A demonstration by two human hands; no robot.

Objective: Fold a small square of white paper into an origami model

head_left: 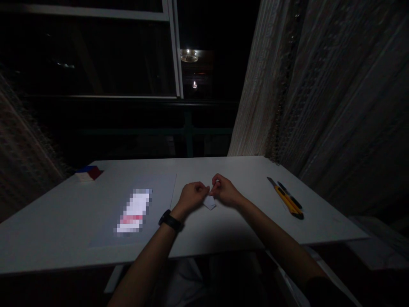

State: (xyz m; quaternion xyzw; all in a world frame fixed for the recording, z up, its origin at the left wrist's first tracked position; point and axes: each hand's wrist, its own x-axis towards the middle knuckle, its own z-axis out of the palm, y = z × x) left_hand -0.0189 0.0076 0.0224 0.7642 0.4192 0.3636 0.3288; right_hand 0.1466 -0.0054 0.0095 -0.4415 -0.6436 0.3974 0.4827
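A small folded white paper (pixel 210 202) is held just above the white table (pixel 223 230), near its middle. My left hand (pixel 191 195) pinches the paper's left side, fingers curled closed. From the other side my right hand (pixel 224 189) pinches its upper right part, fingers closed too. A dark watch (pixel 170 221) sits on my left wrist. The room is dim, so the paper's folds are hard to make out.
A yellow utility knife (pixel 286 199) and a dark pen (pixel 289 195) lie at the table's right. A blurred white sheet (pixel 133 211) lies left of my hands. A small red and blue block (pixel 88 172) sits at the far left corner. Curtains (pixel 319 85) hang right, a dark window behind.
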